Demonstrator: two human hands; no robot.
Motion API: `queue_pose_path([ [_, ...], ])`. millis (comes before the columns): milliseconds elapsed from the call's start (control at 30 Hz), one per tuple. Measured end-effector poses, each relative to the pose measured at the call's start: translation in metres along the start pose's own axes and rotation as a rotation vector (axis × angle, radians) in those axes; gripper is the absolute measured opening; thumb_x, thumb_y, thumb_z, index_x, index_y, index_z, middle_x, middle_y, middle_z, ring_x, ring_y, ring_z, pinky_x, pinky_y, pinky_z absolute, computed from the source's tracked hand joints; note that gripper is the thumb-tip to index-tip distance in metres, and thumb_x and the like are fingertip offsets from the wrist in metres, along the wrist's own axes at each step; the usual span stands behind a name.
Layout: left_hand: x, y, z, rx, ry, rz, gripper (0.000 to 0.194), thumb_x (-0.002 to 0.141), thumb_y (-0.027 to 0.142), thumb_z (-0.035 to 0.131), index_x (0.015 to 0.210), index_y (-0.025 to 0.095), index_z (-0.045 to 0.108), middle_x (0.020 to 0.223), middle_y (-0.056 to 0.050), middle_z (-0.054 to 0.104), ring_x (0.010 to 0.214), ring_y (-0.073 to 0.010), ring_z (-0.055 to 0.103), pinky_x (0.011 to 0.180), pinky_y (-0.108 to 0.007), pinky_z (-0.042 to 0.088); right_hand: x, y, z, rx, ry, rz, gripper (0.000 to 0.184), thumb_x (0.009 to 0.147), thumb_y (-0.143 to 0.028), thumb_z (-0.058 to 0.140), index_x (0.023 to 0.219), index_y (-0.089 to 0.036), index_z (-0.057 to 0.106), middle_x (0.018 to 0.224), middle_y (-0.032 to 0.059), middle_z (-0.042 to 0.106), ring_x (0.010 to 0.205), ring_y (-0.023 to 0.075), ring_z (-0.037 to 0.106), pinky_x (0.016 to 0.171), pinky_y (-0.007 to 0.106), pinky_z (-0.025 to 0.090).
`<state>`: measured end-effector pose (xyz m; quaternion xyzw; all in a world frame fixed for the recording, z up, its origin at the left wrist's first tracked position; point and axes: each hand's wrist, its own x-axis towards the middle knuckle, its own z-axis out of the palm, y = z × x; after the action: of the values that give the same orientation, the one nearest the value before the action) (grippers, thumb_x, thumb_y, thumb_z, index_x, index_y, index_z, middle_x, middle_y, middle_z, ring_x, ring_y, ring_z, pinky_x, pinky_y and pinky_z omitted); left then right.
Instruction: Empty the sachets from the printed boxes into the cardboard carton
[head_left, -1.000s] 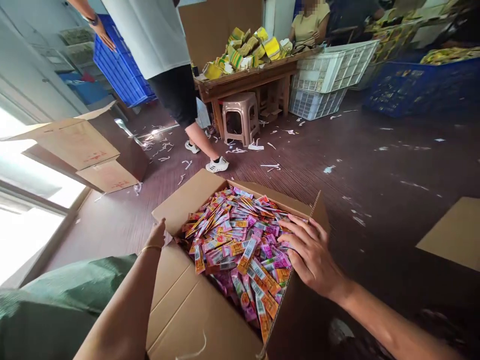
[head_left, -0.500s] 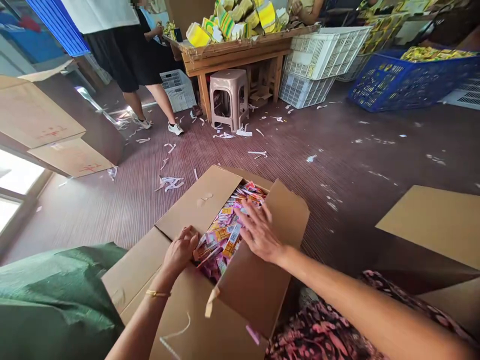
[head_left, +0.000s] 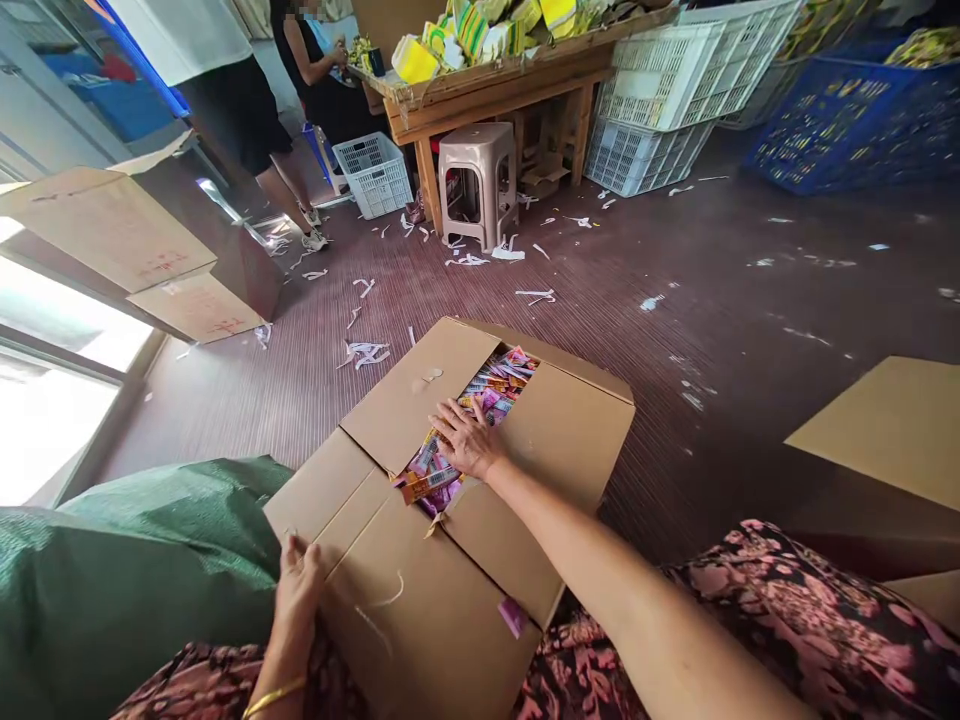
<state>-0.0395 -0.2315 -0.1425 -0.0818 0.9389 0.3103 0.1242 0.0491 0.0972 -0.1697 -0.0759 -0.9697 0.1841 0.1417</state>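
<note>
A cardboard box (head_left: 420,600) filled with small pink, purple and orange printed packets (head_left: 431,478) stands in front of me. Its left and right top flaps are folded inward, leaving a strip of packets showing between them. My right hand (head_left: 466,440) lies flat across that gap with its fingers stretched, over the packets and the flap edges. At the outer edge of the raised near flap (head_left: 367,520), my left hand (head_left: 297,580) has its fingers closed on the cardboard.
A green sack (head_left: 172,560) lies left of the box. Other cartons stand at the left (head_left: 112,220) and right (head_left: 885,430). Paper scraps (head_left: 367,353) litter the floor. Beyond are a stool (head_left: 478,185), a wooden table (head_left: 495,95), plastic crates (head_left: 652,150) and two people.
The right flap has folded down flatter under my right hand, which moved left. My left hand left the packets' edge and took the near flap, which has swung up. The view shifted slightly.
</note>
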Motion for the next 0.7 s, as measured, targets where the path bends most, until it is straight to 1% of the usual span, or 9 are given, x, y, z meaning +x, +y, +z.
queue_pose_path([
  [67, -0.01, -0.015, 0.01, -0.171, -0.019, -0.07, 0.079, 0.092, 0.046, 0.036, 0.156, 0.007, 0.011, 0.16, -0.02, 0.023, 0.147, -0.0288, 0.028, 0.119, -0.042, 0.028, -0.006, 0.0, 0.0, -0.009, 0.041, -0.013, 0.04, 0.098, -0.033, 0.042, 0.132, -0.018, 0.058, 0.146, 0.0099, 0.05, 0.14, 0.0272, 0.038, 0.121, 0.058, 0.004],
  [133, -0.019, -0.016, 0.014, -0.238, -0.011, -0.169, 0.071, 0.091, 0.044, 0.041, 0.15, 0.009, 0.028, 0.151, -0.02, 0.038, 0.136, -0.0292, 0.044, 0.111, -0.04, 0.039, -0.012, 0.001, 0.001, -0.013, 0.055, -0.011, 0.037, 0.099, -0.036, 0.042, 0.12, -0.016, 0.065, 0.143, 0.0111, 0.053, 0.138, 0.0279, 0.04, 0.121, 0.058, 0.004],
  [200, -0.028, -0.008, 0.009, -0.314, -0.035, -0.336, 0.052, 0.087, 0.041, 0.048, 0.127, 0.008, 0.053, 0.112, -0.018, 0.064, 0.093, -0.0258, 0.066, 0.077, -0.034, 0.056, -0.018, 0.002, 0.004, -0.007, 0.051, -0.004, 0.037, 0.098, -0.039, 0.044, 0.114, -0.015, 0.066, 0.143, 0.0123, 0.053, 0.139, 0.0289, 0.039, 0.121, 0.059, 0.004],
  [233, -0.031, -0.003, 0.004, -0.358, -0.042, -0.404, 0.043, 0.085, 0.041, 0.051, 0.112, 0.009, 0.059, 0.092, -0.012, 0.066, 0.072, -0.0214, 0.064, 0.06, -0.03, 0.053, -0.019, 0.003, 0.005, -0.003, 0.047, -0.004, 0.036, 0.098, -0.04, 0.046, 0.115, -0.015, 0.065, 0.142, 0.0124, 0.054, 0.139, 0.0291, 0.039, 0.12, 0.059, 0.004],
  [300, -0.037, 0.009, -0.01, -0.458, -0.018, -0.443, 0.029, 0.081, 0.04, 0.056, 0.096, 0.015, 0.059, 0.07, -0.002, 0.059, 0.053, -0.0157, 0.054, 0.046, -0.025, 0.044, -0.021, 0.004, 0.006, 0.003, 0.055, -0.002, 0.037, 0.097, -0.041, 0.049, 0.118, -0.015, 0.063, 0.14, 0.0128, 0.055, 0.139, 0.0293, 0.039, 0.12, 0.059, 0.005],
  [400, -0.046, 0.026, -0.029, -0.592, -0.065, -0.402, 0.019, 0.079, 0.035, 0.059, 0.09, 0.02, 0.057, 0.064, 0.004, 0.058, 0.048, -0.0132, 0.051, 0.045, -0.023, 0.043, -0.018, 0.001, 0.002, -0.017, 0.143, 0.012, 0.043, 0.096, -0.043, 0.048, 0.124, -0.012, 0.059, 0.145, 0.0164, 0.049, 0.144, 0.0303, 0.031, 0.121, 0.058, 0.004],
  [467, -0.052, 0.036, -0.036, -0.608, -0.087, -0.37, 0.017, 0.079, 0.034, 0.058, 0.09, 0.021, 0.057, 0.063, 0.005, 0.058, 0.047, -0.0118, 0.05, 0.046, -0.022, 0.044, -0.01, -0.003, -0.004, -0.04, 0.204, 0.006, 0.053, 0.097, -0.044, 0.045, 0.139, -0.013, 0.048, 0.154, 0.0174, 0.036, 0.148, 0.0312, 0.021, 0.12, 0.059, 0.003],
  [567, -0.061, 0.054, -0.044, -0.601, -0.064, -0.35, 0.017, 0.081, 0.032, 0.058, 0.095, 0.022, 0.057, 0.066, 0.005, 0.06, 0.049, -0.0108, 0.053, 0.051, -0.022, 0.048, 0.002, -0.01, -0.01, -0.043, 0.174, -0.059, 0.059, 0.1, -0.046, 0.038, 0.154, -0.024, 0.027, 0.162, 0.0115, 0.021, 0.15, 0.0306, 0.015, 0.118, 0.062, 0.0],
  [700, -0.075, 0.091, -0.048, -0.638, -0.036, -0.296, 0.025, 0.085, 0.036, 0.056, 0.106, 0.024, 0.06, 0.082, 0.001, 0.068, 0.064, -0.0143, 0.064, 0.066, -0.028, 0.057, 0.009, -0.012, -0.001, 0.006, 0.029, -0.044, 0.049, 0.102, -0.048, 0.034, 0.143, -0.025, 0.047, 0.151, 0.0089, 0.044, 0.143, 0.0285, 0.031, 0.119, 0.062, 0.0],
])
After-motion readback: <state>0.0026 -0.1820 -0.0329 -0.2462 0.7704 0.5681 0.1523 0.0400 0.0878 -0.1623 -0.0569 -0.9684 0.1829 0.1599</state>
